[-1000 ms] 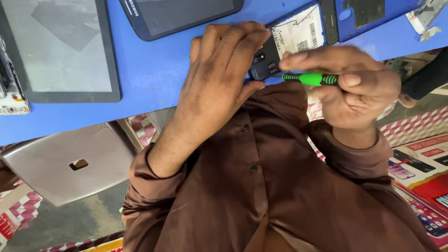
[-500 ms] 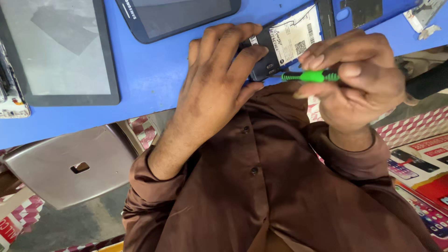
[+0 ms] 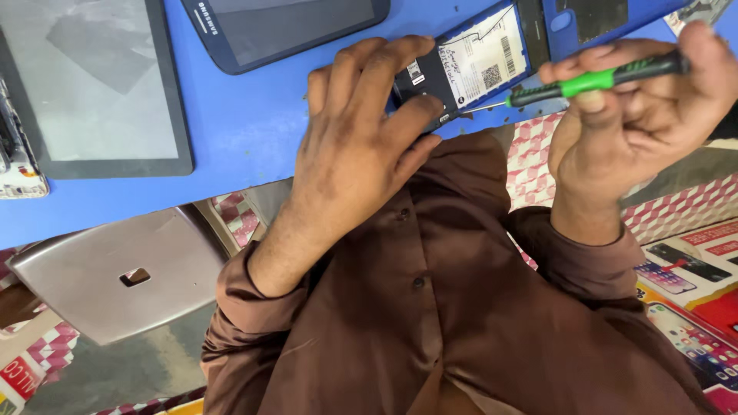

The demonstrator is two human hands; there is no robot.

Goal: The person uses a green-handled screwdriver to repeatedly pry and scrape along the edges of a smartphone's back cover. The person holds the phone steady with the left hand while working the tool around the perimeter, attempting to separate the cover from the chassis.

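Left hand: your left hand lies palm down on the opened phone; fingers spread over its near end, thumb pressed along its lower edge, clamping it to the bench
Right hand: your right hand is closed round the green-and-black screwdriver; fingertips pinch the handle, held nearly level above the bench edge
Screwdriver tip: the thin metal shaft points left; it meets the lower edge of the opened phone, just beside your left thumb; you cannot tell the exact spot it touches
Opened phone: back cover off, white-labelled battery showing; it lies tilted at the near edge of the bench, between your two hands
Around it: a dark blue tablet lies face up just beyond your left hand; a larger grey-screened tablet sits well to the left; a black phone part lies beyond the opened phone, at the top edge of the view
In the way: your left fingers cover the near end of the opened phone; your brown sleeve and shirt fill the space below
Below the bench: a grey metal stool stands to the left; printed phone posters lie to the right
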